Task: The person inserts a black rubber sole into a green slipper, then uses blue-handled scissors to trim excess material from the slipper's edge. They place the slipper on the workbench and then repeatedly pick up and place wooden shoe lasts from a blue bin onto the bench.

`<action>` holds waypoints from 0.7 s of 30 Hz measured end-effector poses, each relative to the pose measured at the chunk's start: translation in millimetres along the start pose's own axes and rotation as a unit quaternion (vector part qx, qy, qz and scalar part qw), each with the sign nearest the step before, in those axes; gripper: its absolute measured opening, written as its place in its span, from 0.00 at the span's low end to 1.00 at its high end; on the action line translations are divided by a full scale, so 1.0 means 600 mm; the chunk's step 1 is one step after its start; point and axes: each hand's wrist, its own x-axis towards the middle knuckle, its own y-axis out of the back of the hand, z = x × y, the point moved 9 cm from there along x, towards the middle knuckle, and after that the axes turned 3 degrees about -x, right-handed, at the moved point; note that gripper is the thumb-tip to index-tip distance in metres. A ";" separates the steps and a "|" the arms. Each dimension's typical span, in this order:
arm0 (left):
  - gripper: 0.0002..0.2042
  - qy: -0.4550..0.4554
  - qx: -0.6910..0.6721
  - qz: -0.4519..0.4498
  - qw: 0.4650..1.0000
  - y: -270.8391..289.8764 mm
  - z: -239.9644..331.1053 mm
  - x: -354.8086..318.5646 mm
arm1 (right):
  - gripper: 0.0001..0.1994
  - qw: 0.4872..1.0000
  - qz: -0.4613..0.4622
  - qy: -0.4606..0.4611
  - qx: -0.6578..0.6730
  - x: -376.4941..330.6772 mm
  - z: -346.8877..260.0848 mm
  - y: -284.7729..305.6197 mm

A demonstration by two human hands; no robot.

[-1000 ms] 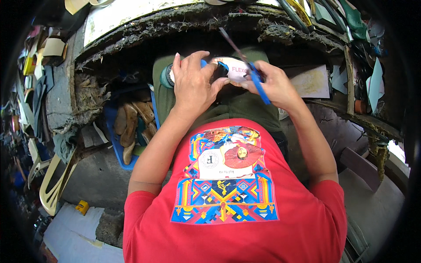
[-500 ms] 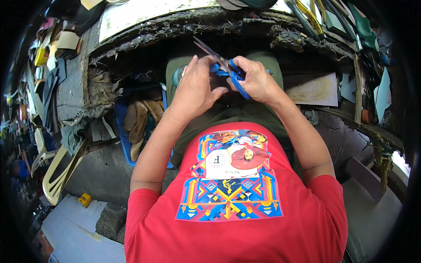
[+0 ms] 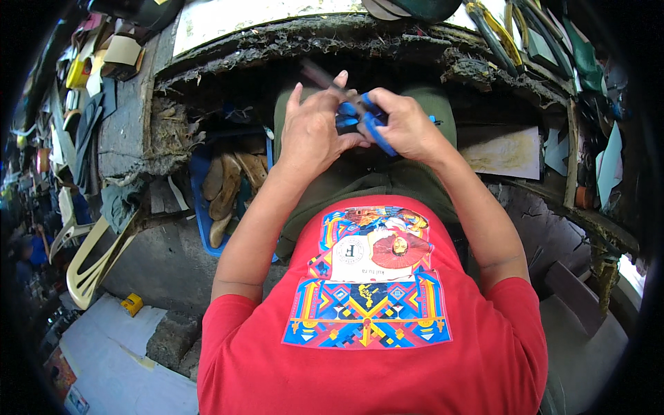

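Note:
My right hand (image 3: 407, 128) grips a pair of scissors (image 3: 377, 131) by the blue handles. Their dark blades point up and left, blurred by motion, passing just beyond my left hand (image 3: 315, 131). That hand is half curled, with two fingertips raised and the thumb reaching toward the scissors. A small blue piece (image 3: 346, 120) shows between the hands, seemingly held in my left fingers; its full shape is hidden. Both hands are above my lap, over dark green trousers (image 3: 436, 107).
Ahead is a worn workbench edge (image 3: 304, 52), with pliers-like tools (image 3: 494, 34) at its right. A blue basin (image 3: 200, 207) of wooden shoe lasts (image 3: 225, 197) stands left of my legs. A cream plastic chair part (image 3: 86, 277) and a yellow box (image 3: 132, 303) are further left.
The view has shifted slightly, so surroundings appear further right. My left fingers have lifted and spread a little, and the scissor blades have moved. A small blue bit now shows beside my right wrist.

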 end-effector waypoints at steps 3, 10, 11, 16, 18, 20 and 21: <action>0.58 0.014 -0.028 0.007 0.999 0.001 -0.006 0.001 | 0.17 0.996 0.074 -0.026 0.042 -0.009 0.011 0.042; 0.60 -0.004 -0.007 0.039 0.999 0.002 0.003 0.001 | 0.22 0.992 0.121 0.016 -0.019 -0.011 0.011 0.042; 0.60 -0.015 0.013 0.047 0.999 0.004 0.007 0.000 | 0.22 0.987 0.134 0.069 -0.050 -0.010 -0.006 0.041; 0.60 0.018 -0.027 0.047 0.998 0.007 0.004 -0.003 | 0.22 0.962 0.149 0.188 -0.130 -0.004 -0.055 0.026; 0.60 0.037 -0.029 0.029 0.998 0.005 0.006 -0.005 | 0.21 0.961 0.151 0.195 -0.127 0.000 -0.062 0.026; 0.59 0.087 -0.040 -0.034 0.995 -0.005 -0.002 -0.011 | 0.19 0.967 0.150 0.178 -0.101 0.005 -0.059 0.029; 0.59 0.063 -0.049 -0.034 0.996 0.002 0.007 -0.012 | 0.19 0.969 0.152 0.177 -0.083 0.005 -0.059 0.030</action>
